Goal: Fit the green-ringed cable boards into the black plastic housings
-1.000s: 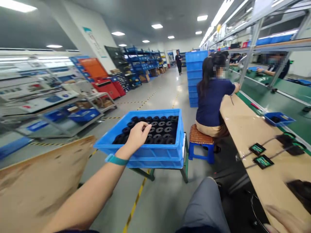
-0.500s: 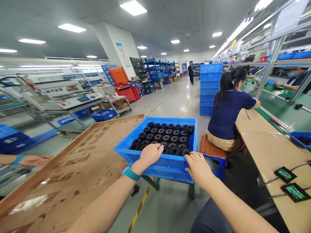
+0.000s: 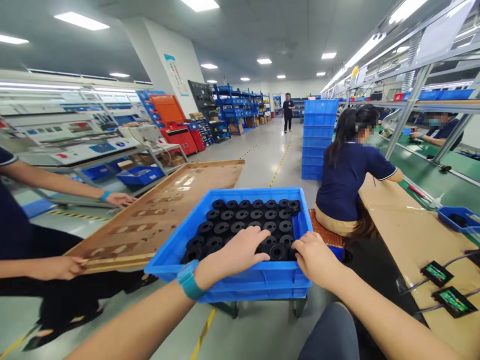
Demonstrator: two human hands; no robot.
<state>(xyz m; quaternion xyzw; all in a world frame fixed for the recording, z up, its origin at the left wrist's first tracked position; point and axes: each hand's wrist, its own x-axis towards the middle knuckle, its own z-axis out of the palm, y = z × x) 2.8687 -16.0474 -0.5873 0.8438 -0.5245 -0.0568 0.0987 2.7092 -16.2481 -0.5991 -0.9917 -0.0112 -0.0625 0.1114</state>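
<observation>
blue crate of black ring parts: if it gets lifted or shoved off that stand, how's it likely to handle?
Probably heavy for its size: the blue crate is packed with rows of black ring parts. It looks like rigid moulded plastic, so it should not flex much. The parts sit loose, so tilting may make them slide or roll. Both the left hand and right hand reach in over its near rim.

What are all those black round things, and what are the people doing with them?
They look like black ring-shaped parts, packed in rows inside a blue crate. The person wearing the camera has both hands in it: the left hand lies on the rings, and the right hand is at the near corner. Beside the crate, another person holds a brown board by its edges. A co-worker sits at the long bench.
</observation>
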